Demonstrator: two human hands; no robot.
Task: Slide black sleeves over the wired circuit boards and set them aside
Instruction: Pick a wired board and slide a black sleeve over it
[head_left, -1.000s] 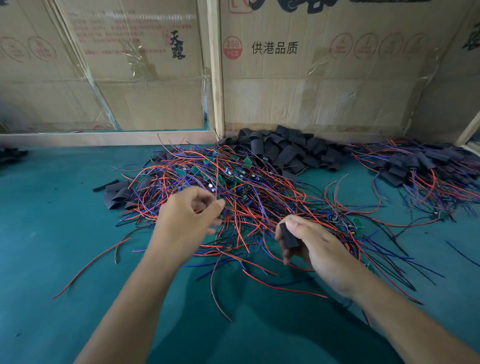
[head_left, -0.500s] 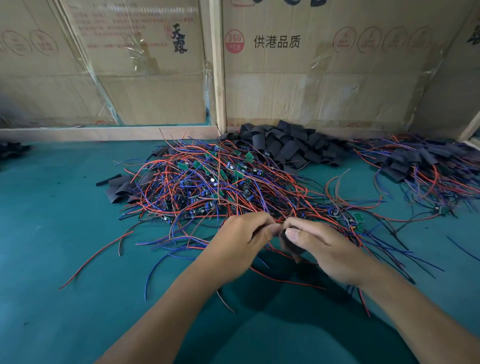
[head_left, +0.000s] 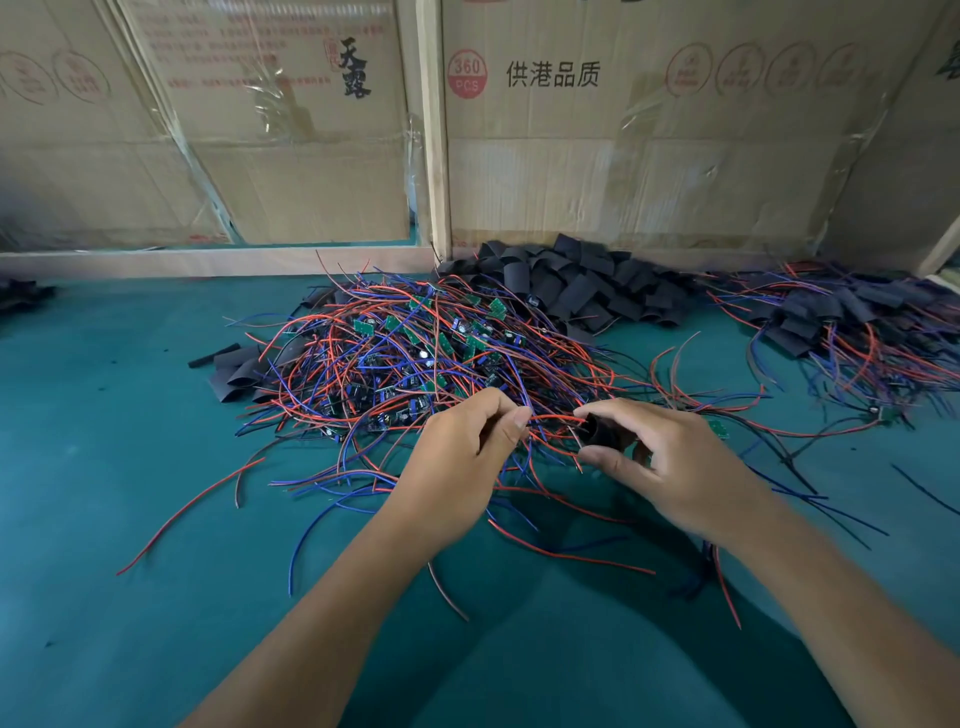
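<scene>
Right hand grips sleeve; wire tangle crowds behind.

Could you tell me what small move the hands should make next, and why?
Probably feed the wires pinched in the left hand into the open end of the sleeve that the right hand grips. The wire ends already point at the sleeve's mouth with only a small gap between the two hands, and no board looks covered yet.

Assembly workshop: heaped wired circuit boards, black sleeves, cardboard cartons.
</scene>
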